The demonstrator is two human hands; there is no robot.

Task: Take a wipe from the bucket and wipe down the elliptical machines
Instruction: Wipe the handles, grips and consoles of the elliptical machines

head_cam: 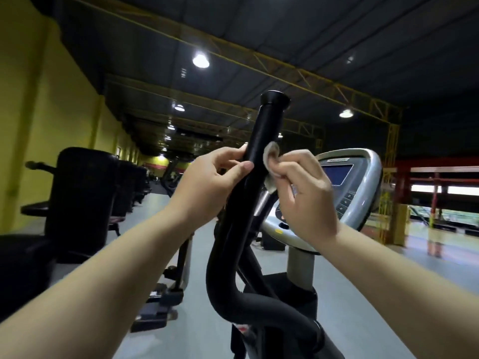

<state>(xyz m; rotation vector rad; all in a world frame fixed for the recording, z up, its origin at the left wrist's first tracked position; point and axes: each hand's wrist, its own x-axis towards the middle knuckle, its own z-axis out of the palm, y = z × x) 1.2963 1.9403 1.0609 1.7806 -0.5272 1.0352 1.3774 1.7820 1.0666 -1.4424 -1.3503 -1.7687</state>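
Note:
A black upright handle [264, 130] of an elliptical machine rises in the middle of the view. My left hand [207, 185] grips the handle from the left, thumb across its front. My right hand [305, 193] pinches a small white wipe [270, 158] and holds it against the handle's right side. Behind my right hand sits the machine's silver console [363, 193] with a blue screen. No bucket is in view.
A row of black gym machines [83, 193] lines the yellow wall on the left. Grey floor [404, 275] stretches to the right, with yellow posts and red beams at the far right. The handle bends into a curved black bar [259, 307] below.

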